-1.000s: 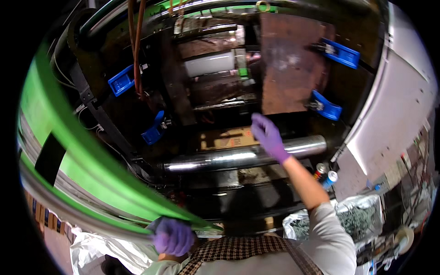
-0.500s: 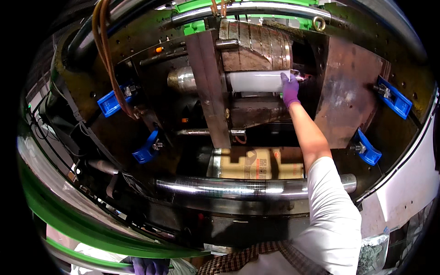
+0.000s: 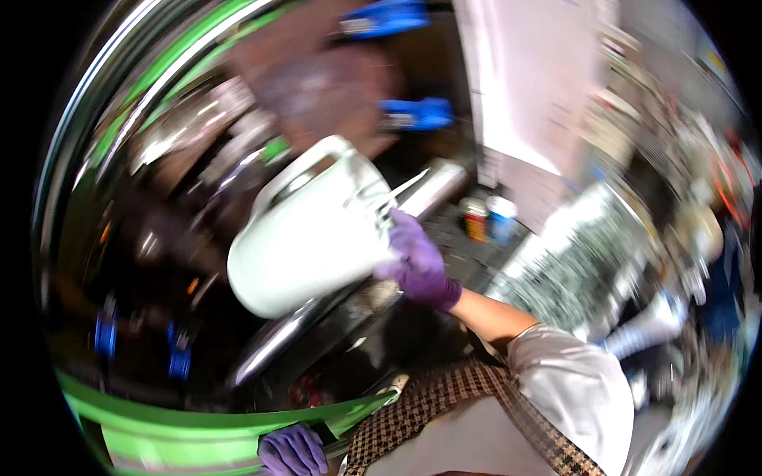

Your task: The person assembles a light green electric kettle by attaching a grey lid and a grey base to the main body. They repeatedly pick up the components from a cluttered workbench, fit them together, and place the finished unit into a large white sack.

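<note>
Here's the right hand, purple-gloved, fingers pinched on the right end of a white jug! The jug hangs tilted over the dark machine, handle up top, partly covering a polished metal bar. Down low, the left hand rests at the green panel, fingers together; whether it grips, can't tell! Right of the jug, two cans stand side by side, and beyond them grey-green scraps, blurred, fill a bag.
</note>
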The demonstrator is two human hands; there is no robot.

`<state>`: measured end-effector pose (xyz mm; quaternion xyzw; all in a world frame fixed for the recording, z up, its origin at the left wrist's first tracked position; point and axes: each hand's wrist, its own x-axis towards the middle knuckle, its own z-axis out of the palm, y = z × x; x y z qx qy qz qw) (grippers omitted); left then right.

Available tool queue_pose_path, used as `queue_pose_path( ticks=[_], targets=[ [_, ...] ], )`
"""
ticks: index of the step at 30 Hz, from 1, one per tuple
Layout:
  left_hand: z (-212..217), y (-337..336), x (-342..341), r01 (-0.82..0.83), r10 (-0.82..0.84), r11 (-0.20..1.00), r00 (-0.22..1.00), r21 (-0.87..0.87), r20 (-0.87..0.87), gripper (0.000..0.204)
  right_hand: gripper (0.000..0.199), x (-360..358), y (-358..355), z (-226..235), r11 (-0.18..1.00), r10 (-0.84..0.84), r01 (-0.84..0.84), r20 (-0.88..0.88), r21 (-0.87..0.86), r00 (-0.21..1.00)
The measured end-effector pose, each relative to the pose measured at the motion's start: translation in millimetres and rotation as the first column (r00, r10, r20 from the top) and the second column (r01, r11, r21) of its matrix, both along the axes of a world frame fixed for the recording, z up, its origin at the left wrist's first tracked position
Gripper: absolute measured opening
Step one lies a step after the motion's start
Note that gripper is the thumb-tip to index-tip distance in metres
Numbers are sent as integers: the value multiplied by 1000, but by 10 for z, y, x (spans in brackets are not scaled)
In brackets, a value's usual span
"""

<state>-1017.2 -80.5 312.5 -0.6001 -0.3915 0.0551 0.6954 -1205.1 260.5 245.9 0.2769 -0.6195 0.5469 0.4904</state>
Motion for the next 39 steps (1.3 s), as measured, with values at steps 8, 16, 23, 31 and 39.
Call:
queue_pose_path(
  ticks=[8, 16, 23, 31, 39],
  targets=[
    [-100, 2467, -319, 374, -356, 385, -784, 844, 509, 27, 8, 3398, 2052, -321, 853, -412, 317, 161, 415, 897],
    [-28, 4364, -1058, -9, -423, 795, -726, 607, 543, 25, 2, 5381, 1895, -936, 474, -879, 711, 234, 519, 415],
    [-187, 5973, -1849, 30, -397, 851, -617, 524, 680, 29, 17, 6262, 816, -1137, 111, -861, 799, 459, 590, -219],
    [-818, 6678, -701, 391, -399, 788, -265, 476, 878, 35, 21, 6064, -281, -1173, -196, -599, 785, 562, 587, -570],
    [-914, 6112, 577, 704, -165, 633, -286, 324, 944, 40, 14, 6207, -142, -1192, -166, -642, 764, 520, 624, -564]
  ],
)
